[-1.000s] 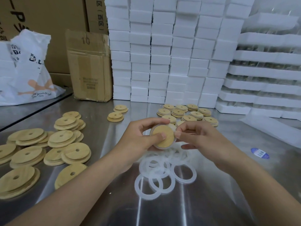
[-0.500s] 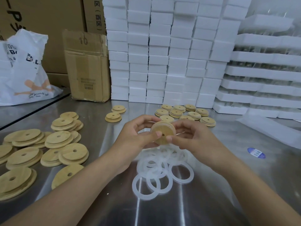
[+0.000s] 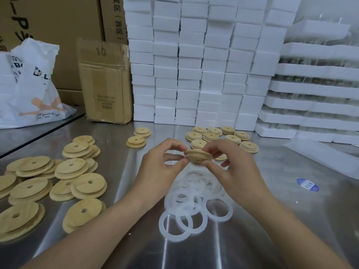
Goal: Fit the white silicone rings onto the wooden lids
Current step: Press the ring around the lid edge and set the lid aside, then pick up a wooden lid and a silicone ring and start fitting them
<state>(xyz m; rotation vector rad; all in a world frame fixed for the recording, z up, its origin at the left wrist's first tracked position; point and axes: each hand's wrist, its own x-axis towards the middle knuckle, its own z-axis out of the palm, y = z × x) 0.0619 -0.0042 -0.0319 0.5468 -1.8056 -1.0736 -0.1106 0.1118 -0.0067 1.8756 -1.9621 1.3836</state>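
Wooden round lid [image 3: 198,156], likely stiff and light: your left hand [image 3: 161,171] and right hand [image 3: 238,176] pinch its rim; limp-looking white silicone rings [image 3: 191,206] lie mid steel table [image 3: 291,214].

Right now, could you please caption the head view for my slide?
Left hand and right hand pinch a wooden lid above loose silicone rings.

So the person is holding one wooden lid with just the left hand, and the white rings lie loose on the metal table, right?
Not just the left: the head view shows the left hand and the right hand both pinching the lid by its edge. The rings do lie loose on the metal table.
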